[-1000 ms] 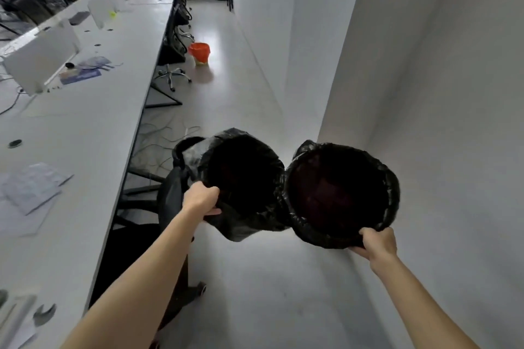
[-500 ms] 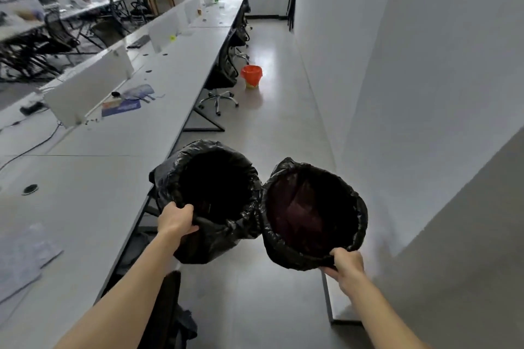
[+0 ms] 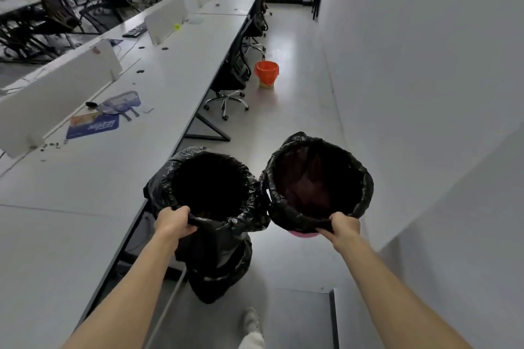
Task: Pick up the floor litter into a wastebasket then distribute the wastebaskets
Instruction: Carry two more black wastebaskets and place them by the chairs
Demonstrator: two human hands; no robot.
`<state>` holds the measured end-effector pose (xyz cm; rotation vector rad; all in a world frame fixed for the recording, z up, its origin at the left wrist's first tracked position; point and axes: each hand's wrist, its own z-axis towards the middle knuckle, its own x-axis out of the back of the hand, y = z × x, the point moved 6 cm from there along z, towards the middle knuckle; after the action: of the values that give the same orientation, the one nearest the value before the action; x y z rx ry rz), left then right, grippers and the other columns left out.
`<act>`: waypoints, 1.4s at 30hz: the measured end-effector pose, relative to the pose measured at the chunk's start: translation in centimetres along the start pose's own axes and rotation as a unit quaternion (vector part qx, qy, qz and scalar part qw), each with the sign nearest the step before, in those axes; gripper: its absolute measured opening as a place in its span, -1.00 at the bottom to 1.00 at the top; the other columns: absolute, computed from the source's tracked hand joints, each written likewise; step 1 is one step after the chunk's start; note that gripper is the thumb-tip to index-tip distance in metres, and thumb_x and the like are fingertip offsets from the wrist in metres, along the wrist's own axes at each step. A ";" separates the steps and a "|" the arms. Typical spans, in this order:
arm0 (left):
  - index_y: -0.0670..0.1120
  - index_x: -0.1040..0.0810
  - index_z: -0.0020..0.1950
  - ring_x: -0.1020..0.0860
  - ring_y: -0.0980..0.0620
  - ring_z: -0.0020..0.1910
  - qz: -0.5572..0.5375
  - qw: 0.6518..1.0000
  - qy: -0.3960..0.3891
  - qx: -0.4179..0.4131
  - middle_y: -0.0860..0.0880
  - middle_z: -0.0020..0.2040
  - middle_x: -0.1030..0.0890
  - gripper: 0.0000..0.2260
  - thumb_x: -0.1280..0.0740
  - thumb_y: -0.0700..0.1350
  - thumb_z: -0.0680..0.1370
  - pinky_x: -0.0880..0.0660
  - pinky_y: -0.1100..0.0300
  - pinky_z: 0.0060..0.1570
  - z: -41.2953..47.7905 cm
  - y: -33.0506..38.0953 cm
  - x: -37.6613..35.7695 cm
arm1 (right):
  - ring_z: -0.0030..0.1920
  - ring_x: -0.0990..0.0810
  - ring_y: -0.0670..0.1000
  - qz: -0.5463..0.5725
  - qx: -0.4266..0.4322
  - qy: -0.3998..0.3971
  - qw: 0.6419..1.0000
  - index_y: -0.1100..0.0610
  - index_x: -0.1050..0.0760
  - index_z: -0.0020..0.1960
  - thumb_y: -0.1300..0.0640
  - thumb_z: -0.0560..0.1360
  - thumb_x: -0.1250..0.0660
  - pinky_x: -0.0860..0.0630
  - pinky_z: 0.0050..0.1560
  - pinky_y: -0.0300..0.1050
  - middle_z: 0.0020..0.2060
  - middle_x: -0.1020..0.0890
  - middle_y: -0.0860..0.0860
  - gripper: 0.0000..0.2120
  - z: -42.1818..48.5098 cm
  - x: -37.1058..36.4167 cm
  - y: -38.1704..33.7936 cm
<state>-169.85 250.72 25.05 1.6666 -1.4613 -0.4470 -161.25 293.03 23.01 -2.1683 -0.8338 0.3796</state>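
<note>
The left hand (image 3: 173,224) is clamped on the near rim of the left wastebasket (image 3: 211,181), fingers curled over the black liner. The right hand (image 3: 344,228) grips the near rim of the right wastebasket (image 3: 316,178) in the same way. Both wastebaskets are held side by side in the air above the floor (image 3: 295,110), just beside the edge of the desk (image 3: 85,193), and their liners appear to touch. Each mouth faces up toward the camera and the long axis runs from mouth down to the floor. A pink part shows under the right near rim. Farther along the aisle, an orange wastebasket (image 3: 266,73) stands upright beside an office chair (image 3: 231,76).
</note>
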 end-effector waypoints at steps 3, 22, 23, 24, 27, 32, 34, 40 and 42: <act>-0.24 -0.44 0.20 -0.66 -0.21 -0.05 -0.009 0.999 -0.033 0.023 -0.25 0.12 -0.54 -0.74 -0.36 -0.22 0.54 -0.65 -0.09 -0.04 7.1 5.5 -5.3 | 0.11 -0.55 0.31 0.001 0.004 0.015 1.000 0.27 -0.26 0.47 0.45 0.50 -0.14 -0.66 -0.22 0.13 0.36 -0.41 0.26 -0.46 5.3 -5.0 -5.7; -0.21 -0.47 -0.06 -0.60 -0.14 -0.37 0.020 0.999 -0.041 0.002 -0.24 -0.18 -0.58 -0.91 -0.32 -0.19 0.54 -0.62 0.14 -0.36 36.9 44.6 -42.9 | 0.11 -0.59 0.30 0.041 0.021 0.021 0.999 0.27 -0.31 0.44 0.43 0.53 -0.19 -0.65 -0.24 0.06 0.32 -0.45 0.24 -0.51 45.5 -26.8 -43.2; -0.19 -0.48 -0.09 -0.61 -0.13 -0.38 0.022 0.999 -0.034 0.002 -0.24 -0.18 -0.60 -0.91 -0.33 -0.18 0.55 -0.61 0.18 -0.41 38.2 46.9 -44.4 | 0.10 -0.59 0.30 0.036 0.020 0.023 0.999 0.27 -0.31 0.44 0.43 0.53 -0.20 -0.65 -0.23 0.06 0.32 -0.46 0.24 -0.52 47.4 -28.0 -45.5; -0.19 -0.48 -0.08 -0.61 -0.11 -0.41 0.025 0.999 -0.027 -0.001 -0.24 -0.19 -0.60 -0.91 -0.33 -0.17 0.55 -0.60 0.21 -0.46 39.1 48.8 -45.7 | 0.09 -0.59 0.30 0.032 0.024 0.025 0.999 0.27 -0.31 0.43 0.42 0.53 -0.21 -0.65 -0.20 0.08 0.32 -0.46 0.24 -0.53 49.0 -29.1 -47.4; -0.17 -0.48 -0.08 -0.59 -0.05 -0.49 0.020 0.999 -0.025 0.004 -0.22 -0.24 -0.59 -0.91 -0.32 -0.16 0.56 -0.56 0.21 -0.47 43.7 54.6 -50.5 | 0.06 -0.60 0.28 0.017 0.027 0.015 0.999 0.25 -0.30 0.45 0.42 0.54 -0.21 -0.65 -0.11 0.09 0.33 -0.46 0.24 -0.51 55.6 -33.6 -53.9; -0.20 -0.52 -0.03 -0.66 -0.12 -0.35 0.003 0.999 -0.036 0.001 -0.22 -0.23 -0.66 -0.90 -0.33 -0.17 0.55 -0.63 0.00 -0.03 54.1 63.3 -59.3 | 0.10 -0.60 0.29 0.009 0.047 0.012 0.999 0.26 -0.34 0.42 0.41 0.53 -0.23 -0.67 -0.16 0.08 0.31 -0.48 0.24 -0.54 66.0 -42.1 -63.4; -0.21 -0.52 -0.07 -0.65 -0.09 -0.45 0.009 0.999 -0.050 0.001 -0.20 -0.35 -0.67 -0.90 -0.33 -0.17 0.54 -0.61 0.02 -0.08 58.8 67.2 -63.3 | 0.11 -0.60 0.29 0.016 0.051 0.017 0.998 0.27 -0.34 0.41 0.41 0.53 -0.22 -0.67 -0.18 0.07 0.28 -0.48 0.23 -0.56 70.1 -45.7 -67.1; -0.27 -0.49 0.07 -0.69 -0.15 -0.34 0.011 0.995 -0.092 0.019 -0.27 -0.05 -0.67 -0.78 -0.33 -0.15 0.53 -0.64 0.15 -0.33 71.7 80.0 -74.8 | 0.15 -0.58 0.30 0.042 0.050 0.049 0.997 0.25 -0.33 0.42 0.42 0.55 -0.19 -0.62 -0.12 0.09 0.23 -0.47 0.21 -0.56 80.9 -54.3 -78.5; -0.28 -0.50 0.07 -0.70 -0.17 -0.30 0.015 0.995 -0.094 0.013 -0.26 -0.05 -0.67 -0.77 -0.34 -0.15 0.51 -0.64 0.09 -0.22 74.4 84.4 -78.0 | 0.15 -0.59 0.30 0.043 0.055 0.060 0.996 0.25 -0.33 0.42 0.42 0.55 -0.20 -0.63 -0.08 0.10 0.24 -0.48 0.22 -0.56 83.9 -56.3 -82.3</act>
<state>-297.23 300.63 27.79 1.6564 -1.6332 -0.5842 -281.71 342.31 29.39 -2.1053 -0.6406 0.3266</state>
